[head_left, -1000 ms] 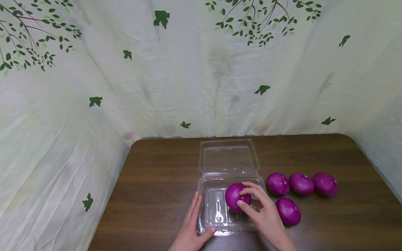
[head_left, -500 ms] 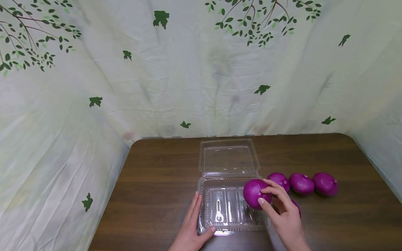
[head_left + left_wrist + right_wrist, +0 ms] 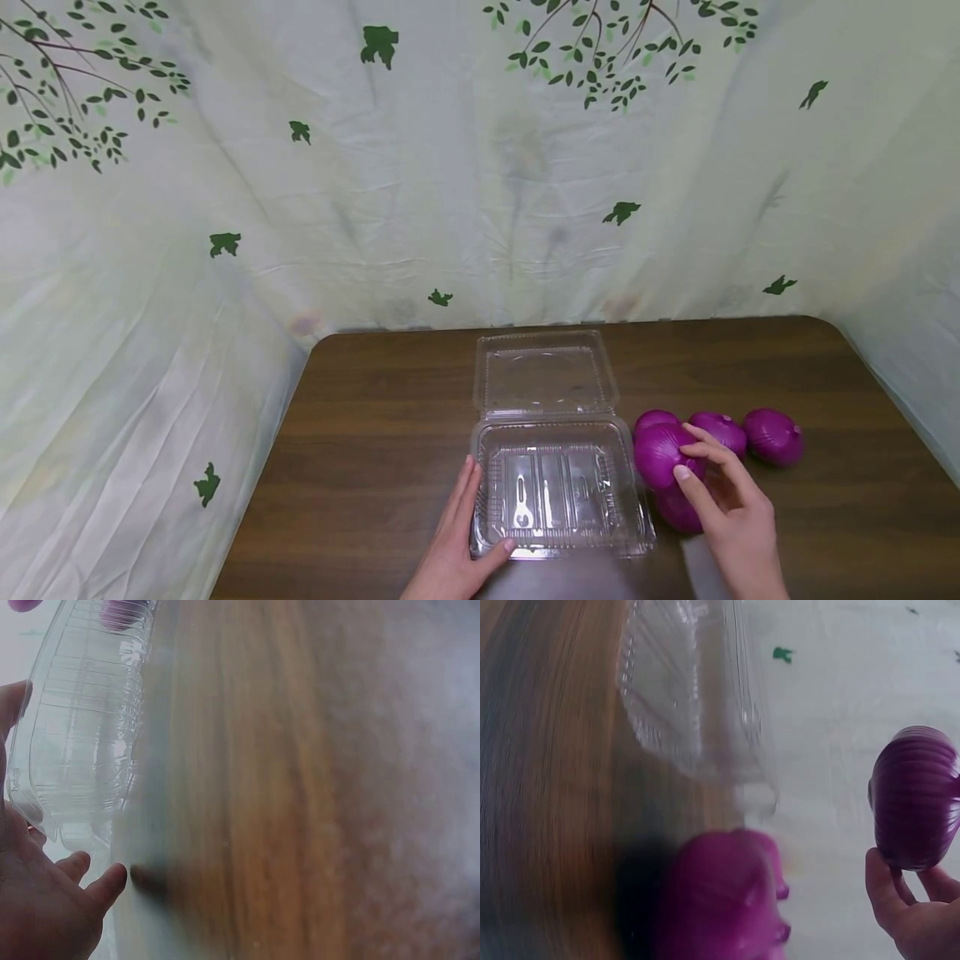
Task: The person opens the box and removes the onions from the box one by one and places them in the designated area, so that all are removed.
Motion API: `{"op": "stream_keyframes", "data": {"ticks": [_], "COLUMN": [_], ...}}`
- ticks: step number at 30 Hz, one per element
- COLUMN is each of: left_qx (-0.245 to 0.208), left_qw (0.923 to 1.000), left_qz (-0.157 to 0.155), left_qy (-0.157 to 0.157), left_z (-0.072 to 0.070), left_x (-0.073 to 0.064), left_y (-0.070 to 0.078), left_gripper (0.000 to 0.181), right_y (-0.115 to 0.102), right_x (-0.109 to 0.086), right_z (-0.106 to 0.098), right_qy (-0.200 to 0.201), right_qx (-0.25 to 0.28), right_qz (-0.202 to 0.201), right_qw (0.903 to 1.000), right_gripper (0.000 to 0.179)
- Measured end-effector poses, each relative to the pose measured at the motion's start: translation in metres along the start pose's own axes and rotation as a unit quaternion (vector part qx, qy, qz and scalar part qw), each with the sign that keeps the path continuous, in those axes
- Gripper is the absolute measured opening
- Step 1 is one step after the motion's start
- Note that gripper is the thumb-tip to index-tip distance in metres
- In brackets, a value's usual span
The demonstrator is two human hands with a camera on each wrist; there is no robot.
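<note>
My right hand [image 3: 738, 517] pinches a purple-red onion [image 3: 663, 456] between its thumb and fingers. In the right wrist view that onion [image 3: 915, 799] is raised on the fingertips, clear of the table. It overlaps two more onions lying right of the container in the head view. A clear plastic clamshell container [image 3: 540, 546] stands with its lid [image 3: 543, 375] folded back, and its tray holds nothing. My left hand [image 3: 453, 546] rests at the tray's front left corner, straight fingers along the left side and thumb at the front rim. The left wrist view shows this hand [image 3: 45, 900] beside the container wall.
Several loose onions lie right of the container: one [image 3: 678, 510] in front, with the back row made of one partly hidden onion [image 3: 654, 418], a middle onion [image 3: 720, 431] and a right onion [image 3: 775, 436]. Behind the wooden table [image 3: 375, 417] hangs a leaf-patterned cloth [image 3: 450, 208].
My right hand has lifted the onion out from over the tray and carried it right, past the container's right edge, above the other onions. The left hand has stayed put.
</note>
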State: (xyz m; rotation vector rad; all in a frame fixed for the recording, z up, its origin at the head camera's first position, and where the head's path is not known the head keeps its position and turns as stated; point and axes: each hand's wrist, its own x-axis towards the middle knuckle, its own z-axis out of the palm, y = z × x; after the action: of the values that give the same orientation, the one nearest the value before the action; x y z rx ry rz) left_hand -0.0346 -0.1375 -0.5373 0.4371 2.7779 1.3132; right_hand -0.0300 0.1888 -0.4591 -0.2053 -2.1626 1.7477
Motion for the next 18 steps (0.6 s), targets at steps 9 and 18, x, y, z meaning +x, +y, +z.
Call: {"op": "stream_keyframes", "data": {"ticks": [9,18], "left_qx": [0.003,0.004], "left_qw": [1.0000,1.0000], "left_qz": [-0.001,0.000], "left_qy": [-0.003,0.001], "left_z": [0.000,0.000], "left_x": [0.001,0.000], "left_y": [0.001,0.001], "left_gripper": [0.100,0.100], "right_y": [0.010,0.030], "right_x": [0.002,0.005], "right_z": [-0.025,-0.047], "right_qy": [0.054,0.071], "right_qx": [0.032,-0.039], "right_qz": [0.025,0.041], "right_qw": [0.9977,0.9959], "right_gripper": [0.026,0.030]}}
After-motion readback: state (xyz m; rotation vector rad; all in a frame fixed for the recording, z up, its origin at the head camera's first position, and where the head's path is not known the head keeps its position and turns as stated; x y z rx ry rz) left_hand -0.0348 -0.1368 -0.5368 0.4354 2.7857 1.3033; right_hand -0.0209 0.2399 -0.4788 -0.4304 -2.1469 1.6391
